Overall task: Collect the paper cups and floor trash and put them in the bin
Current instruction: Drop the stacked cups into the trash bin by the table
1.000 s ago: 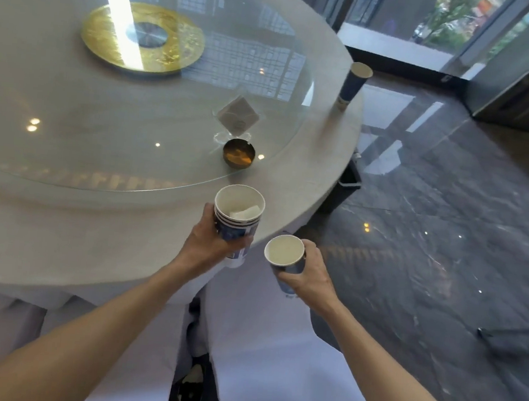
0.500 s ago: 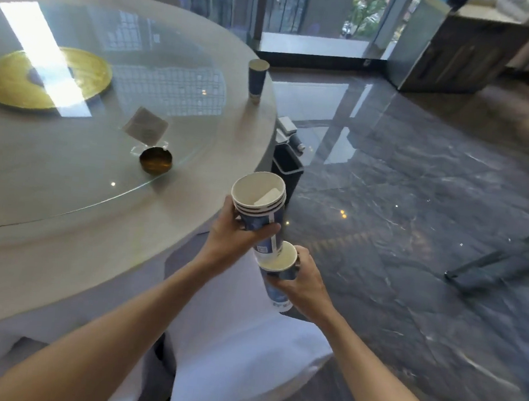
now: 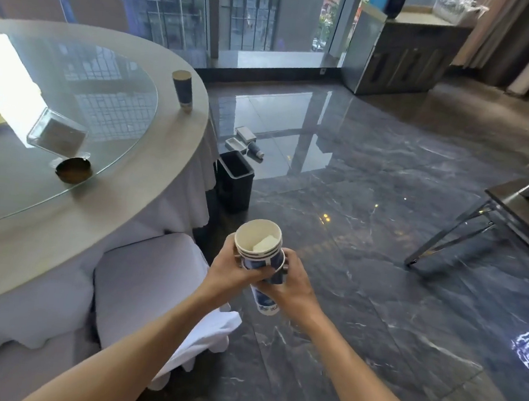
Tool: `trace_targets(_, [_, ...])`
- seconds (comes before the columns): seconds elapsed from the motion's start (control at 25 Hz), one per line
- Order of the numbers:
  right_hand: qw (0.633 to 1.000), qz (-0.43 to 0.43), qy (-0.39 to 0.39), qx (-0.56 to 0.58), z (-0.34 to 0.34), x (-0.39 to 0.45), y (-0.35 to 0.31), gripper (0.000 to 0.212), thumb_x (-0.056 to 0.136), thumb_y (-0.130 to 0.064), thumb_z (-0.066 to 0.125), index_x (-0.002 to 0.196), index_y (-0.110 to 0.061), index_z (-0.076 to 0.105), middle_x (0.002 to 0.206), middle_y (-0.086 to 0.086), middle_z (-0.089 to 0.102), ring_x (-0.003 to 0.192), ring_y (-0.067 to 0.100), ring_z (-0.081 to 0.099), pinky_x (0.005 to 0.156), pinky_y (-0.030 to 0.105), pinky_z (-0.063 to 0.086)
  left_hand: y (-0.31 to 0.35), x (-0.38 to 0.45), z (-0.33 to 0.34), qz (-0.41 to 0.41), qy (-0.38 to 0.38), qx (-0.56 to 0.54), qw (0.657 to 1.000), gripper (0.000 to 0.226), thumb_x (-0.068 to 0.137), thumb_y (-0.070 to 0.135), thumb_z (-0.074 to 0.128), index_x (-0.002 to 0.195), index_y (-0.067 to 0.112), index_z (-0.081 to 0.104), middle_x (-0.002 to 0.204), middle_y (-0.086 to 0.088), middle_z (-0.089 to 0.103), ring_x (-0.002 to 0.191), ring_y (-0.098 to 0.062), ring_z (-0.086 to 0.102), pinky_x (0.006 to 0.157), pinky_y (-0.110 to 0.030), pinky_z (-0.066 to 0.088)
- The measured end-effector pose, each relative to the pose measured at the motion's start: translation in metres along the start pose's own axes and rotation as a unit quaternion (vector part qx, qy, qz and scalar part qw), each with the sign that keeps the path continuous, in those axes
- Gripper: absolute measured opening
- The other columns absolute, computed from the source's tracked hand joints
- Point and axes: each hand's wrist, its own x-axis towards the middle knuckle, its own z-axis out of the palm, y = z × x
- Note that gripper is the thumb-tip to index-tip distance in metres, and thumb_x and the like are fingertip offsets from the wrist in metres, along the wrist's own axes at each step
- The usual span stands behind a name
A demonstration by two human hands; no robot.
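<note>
Cup stack (image 3: 257,247), approx. 4 nested w/ a paper scrap inside, held mid-air over floor; left hand (image 3: 234,273) and right hand (image 3: 292,286) fingers clamped on it. Risk: loose bottom cup slips, stack spills. 1 cup (image 3: 182,89) on surface, 1 bin (image 3: 234,181), approx. 3 trash bits (image 3: 246,141) on floor.

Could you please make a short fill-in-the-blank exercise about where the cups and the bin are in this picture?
1. Both hands, left hand and right hand, hold one ____ of paper cups.
2. One dark cup stands upright near the edge of the round ____.
3. The black bin stands on the ____ beside the tablecloth.
4. Beyond the bin, another cup lies on its ____.

Missing words: stack; table; floor; side
</note>
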Motion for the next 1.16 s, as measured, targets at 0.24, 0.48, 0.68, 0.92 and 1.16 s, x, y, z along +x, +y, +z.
trace_targets(0.24, [0.999, 0.038, -0.013, 0.026, -0.026, 0.025, 0.024, 0.077, 0.055, -0.054, 0.091, 0.120, -0.041, 0.053, 0.122, -0.012, 0.065, 0.109, 0.006, 0.066, 0.092, 0.040, 0.060, -0.002, 0.035, 0.032, -0.030, -0.035, 0.019, 0.999, 0.080, 0.069, 0.030, 0.097, 0.132, 0.031, 0.047, 0.113, 0.020, 0.063, 0.104, 0.002, 0.065, 0.079, -0.010, 0.056])
trace_targets(0.48, [0.996, 0.067, -0.048, 0.037, -0.056, 0.104, 0.045, 0.063, 0.068, -0.030, 0.094, 0.118, -0.038, 0.057, 0.118, -0.014, 0.071, 0.109, 0.000, 0.068, 0.088, 0.024, 0.059, -0.020, 0.121, 0.068, -0.062, -0.024, -0.020, 0.998, 0.069, 0.067, 0.024, 0.099, 0.125, 0.023, 0.062, 0.110, 0.012, 0.074, 0.099, 0.005, 0.070, 0.078, -0.008, 0.053])
trace_targets(0.68, [0.990, 0.099, -0.087, 0.046, -0.098, 0.201, 0.045, 0.064, 0.064, -0.025, 0.095, 0.116, -0.031, 0.059, 0.115, -0.006, 0.073, 0.098, -0.005, 0.070, 0.081, 0.019, 0.057, -0.016, 0.219, 0.087, -0.066, -0.034, -0.023, 0.997, 0.077, 0.060, 0.024, 0.101, 0.127, 0.026, 0.062, 0.115, 0.007, 0.076, 0.108, -0.004, 0.071, 0.089, -0.015, 0.055])
trace_targets(0.92, [0.985, 0.072, -0.135, 0.082, -0.095, 0.318, 0.008, 0.075, 0.052, -0.030, 0.092, 0.119, -0.025, 0.060, 0.116, 0.003, 0.074, 0.110, 0.020, 0.073, 0.095, 0.044, 0.061, 0.017, 0.311, 0.058, -0.058, 0.016, -0.027, 0.998, 0.080, 0.061, 0.022, 0.102, 0.128, 0.026, 0.059, 0.116, 0.006, 0.075, 0.110, -0.003, 0.070, 0.090, -0.017, 0.055])
trace_targets(1.16, [0.972, 0.020, -0.218, 0.084, -0.072, 0.426, -0.024, 0.072, 0.057, -0.030, 0.092, 0.122, -0.025, 0.061, 0.110, -0.001, 0.076, 0.105, 0.015, 0.075, 0.087, 0.033, 0.062, 0.032, 0.385, 0.016, -0.061, 0.099, -0.018, 0.993, 0.081, 0.060, 0.019, 0.102, 0.127, 0.030, 0.058, 0.114, 0.009, 0.075, 0.108, 0.000, 0.070, 0.093, -0.019, 0.054])
